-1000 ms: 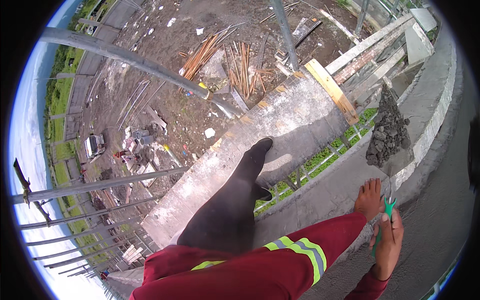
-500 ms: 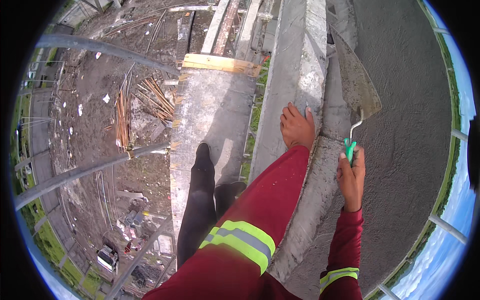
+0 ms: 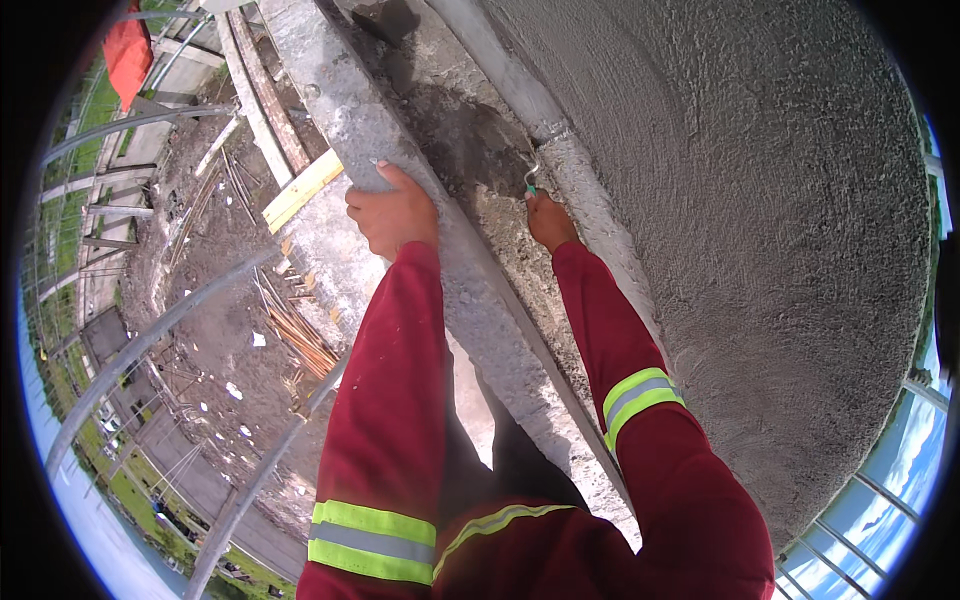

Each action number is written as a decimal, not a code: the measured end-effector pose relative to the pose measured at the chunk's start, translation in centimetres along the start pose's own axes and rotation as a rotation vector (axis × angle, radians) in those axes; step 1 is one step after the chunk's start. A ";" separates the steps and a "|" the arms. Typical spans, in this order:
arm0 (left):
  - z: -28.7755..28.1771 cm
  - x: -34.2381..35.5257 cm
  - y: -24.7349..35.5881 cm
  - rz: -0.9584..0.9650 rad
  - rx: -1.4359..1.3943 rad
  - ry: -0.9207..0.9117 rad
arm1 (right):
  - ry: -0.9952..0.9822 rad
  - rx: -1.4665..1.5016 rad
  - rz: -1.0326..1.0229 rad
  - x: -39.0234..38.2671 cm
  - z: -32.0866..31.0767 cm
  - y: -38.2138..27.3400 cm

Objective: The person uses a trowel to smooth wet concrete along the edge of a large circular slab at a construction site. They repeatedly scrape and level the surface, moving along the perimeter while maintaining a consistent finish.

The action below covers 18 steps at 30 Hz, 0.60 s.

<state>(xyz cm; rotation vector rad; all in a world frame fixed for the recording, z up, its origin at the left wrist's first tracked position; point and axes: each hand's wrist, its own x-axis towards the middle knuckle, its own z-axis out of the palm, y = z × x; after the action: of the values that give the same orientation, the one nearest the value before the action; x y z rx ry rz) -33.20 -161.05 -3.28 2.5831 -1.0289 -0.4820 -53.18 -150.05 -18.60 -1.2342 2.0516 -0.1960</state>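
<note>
My left hand (image 3: pixel 398 218) grips the left edge of a narrow concrete wall (image 3: pixel 375 115), thumb on top and fingers bent over the side. Right of the wall runs a rough channel (image 3: pixel 465 125), partly coated with dark wet mortar. In it, my right hand (image 3: pixel 551 222) is closed round the green handle of a trowel (image 3: pixel 531 172). The trowel's bent metal neck shows in front of the fist; its blade is hard to make out against the dark mortar.
A broad, rough grey concrete surface (image 3: pixel 770 220) lies right of a low concrete edge (image 3: pixel 590 190). Left and far below are metal pipes (image 3: pixel 150 350), a pile of wooden poles (image 3: pixel 300 335) and scattered debris. A plank platform with a yellowish wooden strip (image 3: pixel 305 190) adjoins the wall.
My view has turned and leaned over the wall. The trowel has gone from above the grey surface down into the channel. My left hand now bends over the wall's left edge.
</note>
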 end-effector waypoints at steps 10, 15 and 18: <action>-0.2 -0.1 0.6 -0.038 0.002 -0.011 | -0.400 -0.163 0.117 -12.2 -4.5 5.0; 0.1 -0.1 0.5 -0.039 0.013 -0.015 | -0.124 -0.126 -0.098 -3.3 -4.2 -0.2; 0.3 -0.1 0.5 -0.042 0.025 -0.011 | -0.090 -0.105 -0.246 2.2 -1.4 -3.1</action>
<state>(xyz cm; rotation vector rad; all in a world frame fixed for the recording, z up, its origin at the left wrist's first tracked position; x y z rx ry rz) -33.65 -161.39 -3.32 2.6319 -0.9924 -0.4973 -52.56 -153.85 -17.23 -1.5328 1.8506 -0.1454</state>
